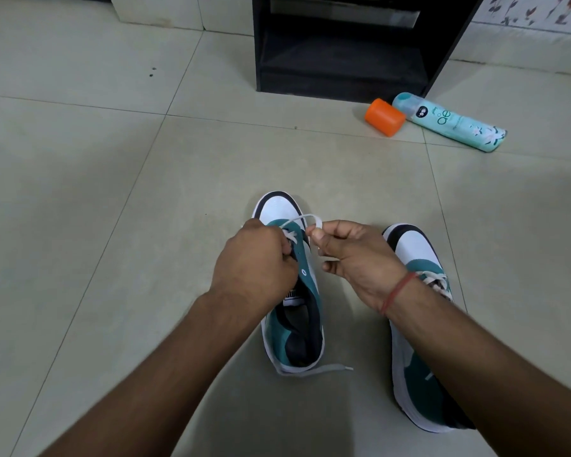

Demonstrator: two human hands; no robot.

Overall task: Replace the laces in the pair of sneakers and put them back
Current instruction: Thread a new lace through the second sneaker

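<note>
Two teal, white and black sneakers stand on the tiled floor, toes pointing away from me. The left sneaker (294, 311) is between my hands. My left hand (254, 262) grips its eyelet side near the tongue. My right hand (350, 255) pinches a white lace (305, 219), which loops over the toe end. A loose lace end (323, 369) trails behind that shoe's heel. The right sneaker (416, 255) lies under my right forearm, its laces partly hidden.
A black shelf unit (343, 44) stands ahead on the floor. In front of it lie an orange cap (384, 117) and a teal spray can (452, 125) on its side. Pale floor tiles (112, 159) surround the shoes.
</note>
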